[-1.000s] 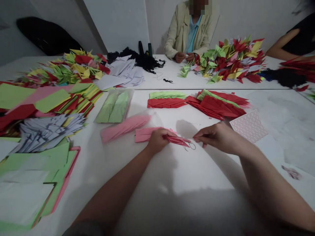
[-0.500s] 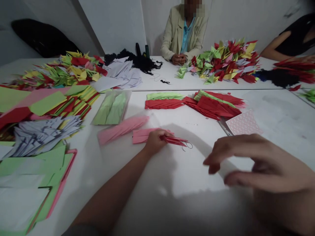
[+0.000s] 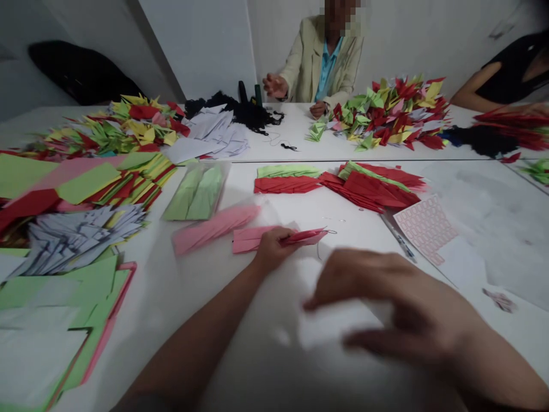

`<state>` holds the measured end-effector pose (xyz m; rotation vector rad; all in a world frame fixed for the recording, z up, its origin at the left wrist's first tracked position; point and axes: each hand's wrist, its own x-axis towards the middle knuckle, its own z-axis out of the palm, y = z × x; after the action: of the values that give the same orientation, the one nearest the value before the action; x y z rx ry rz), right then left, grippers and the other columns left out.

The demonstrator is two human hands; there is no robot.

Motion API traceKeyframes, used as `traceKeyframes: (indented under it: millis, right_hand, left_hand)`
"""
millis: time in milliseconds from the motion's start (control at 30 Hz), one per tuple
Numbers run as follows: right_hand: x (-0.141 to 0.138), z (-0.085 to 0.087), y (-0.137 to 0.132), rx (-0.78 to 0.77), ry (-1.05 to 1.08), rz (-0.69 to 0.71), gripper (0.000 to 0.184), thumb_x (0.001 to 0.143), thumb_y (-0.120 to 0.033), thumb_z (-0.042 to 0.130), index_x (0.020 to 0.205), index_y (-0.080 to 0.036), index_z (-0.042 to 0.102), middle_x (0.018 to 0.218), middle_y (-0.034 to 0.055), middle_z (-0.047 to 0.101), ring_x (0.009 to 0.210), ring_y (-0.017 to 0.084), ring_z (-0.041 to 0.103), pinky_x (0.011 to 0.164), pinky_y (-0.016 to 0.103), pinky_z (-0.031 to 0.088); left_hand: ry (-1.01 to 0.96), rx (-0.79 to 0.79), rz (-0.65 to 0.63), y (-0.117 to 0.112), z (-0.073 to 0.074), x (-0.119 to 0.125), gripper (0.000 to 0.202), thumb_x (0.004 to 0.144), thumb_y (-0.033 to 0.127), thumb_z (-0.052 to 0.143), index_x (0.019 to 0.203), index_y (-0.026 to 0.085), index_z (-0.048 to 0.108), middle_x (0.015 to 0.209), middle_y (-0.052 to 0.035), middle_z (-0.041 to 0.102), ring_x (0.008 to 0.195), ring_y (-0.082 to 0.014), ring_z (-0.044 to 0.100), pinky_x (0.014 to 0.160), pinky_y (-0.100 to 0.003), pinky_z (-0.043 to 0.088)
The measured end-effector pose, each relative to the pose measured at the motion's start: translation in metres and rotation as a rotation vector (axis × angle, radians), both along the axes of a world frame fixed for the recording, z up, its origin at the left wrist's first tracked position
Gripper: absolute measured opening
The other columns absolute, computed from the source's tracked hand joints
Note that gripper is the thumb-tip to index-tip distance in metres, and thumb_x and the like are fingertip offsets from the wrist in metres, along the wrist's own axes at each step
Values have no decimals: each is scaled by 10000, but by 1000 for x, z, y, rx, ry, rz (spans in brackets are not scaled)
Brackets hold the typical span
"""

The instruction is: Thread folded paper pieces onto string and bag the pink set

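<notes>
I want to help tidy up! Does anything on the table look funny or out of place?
Yes, a small pinkish paper scrap lies all alone on the right of the white table, away from the stacks of coloured paper. A slim pen-like tool also lies slanted beside the pink patterned sheet.

Head-worn view from the near side of the white table (image 3: 506, 240), facing forward and down, close above the left hand (image 3: 274, 249) and right hand (image 3: 386, 303).
</notes>
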<state>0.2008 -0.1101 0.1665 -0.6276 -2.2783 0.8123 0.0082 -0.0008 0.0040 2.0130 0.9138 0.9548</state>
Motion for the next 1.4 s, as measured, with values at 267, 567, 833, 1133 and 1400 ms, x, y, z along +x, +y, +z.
traceKeyframes:
  millis: [267, 567, 833, 1133, 1400]
  right_hand:
    - [9, -120, 48, 395, -334, -576, 156, 967, -269, 535, 1011, -223, 677, 939, 35, 748, 889, 184, 652, 974, 420, 387]
    - [16, -150, 54, 534, -242, -692, 207, 920, -220, 592, 1109, -274, 655, 1043, 12, 751, 978, 198, 658, 1061, 470, 344]
    - [11, -152, 55, 528, -176, -713, 148, 895, -177, 597, 1011, -253, 649, 969, 6, 750, 938, 187, 650, 1044, 451, 360]
    - [8, -153, 60, 487, -203, -583, 112, 906, -181, 535, 979, -231, 604, 978, 25, 717, 978, 187, 634, 1114, 482, 302]
    - [33, -160, 63, 453, -190, -614, 152, 887, -151, 507, 1001, -236, 562, 970, 49, 683, 997, 217, 618, 1101, 523, 316]
  left_hand:
    - [77, 292, 7, -4, -1, 4, 40, 803, 221, 684, 828, 215, 714, 841, -23, 747, 829, -192, 652, 820, -348, 485]
    - [193, 542, 187, -10, -2, 0, 102, 872, 254, 642, 908, 258, 737, 876, 2, 757, 841, -189, 627, 838, -353, 446]
    - [158, 482, 196, -9, -1, 1, 89, 876, 284, 646, 883, 240, 723, 861, -12, 740, 843, -188, 611, 842, -338, 445]
    - [203, 510, 120, -8, 0, 2, 159, 888, 292, 616, 766, 249, 708, 809, 10, 756, 829, -184, 627, 822, -360, 410]
    - [105, 459, 128, -7, 1, 1, 135, 866, 297, 650, 744, 243, 668, 780, 15, 741, 830, -181, 634, 844, -369, 411]
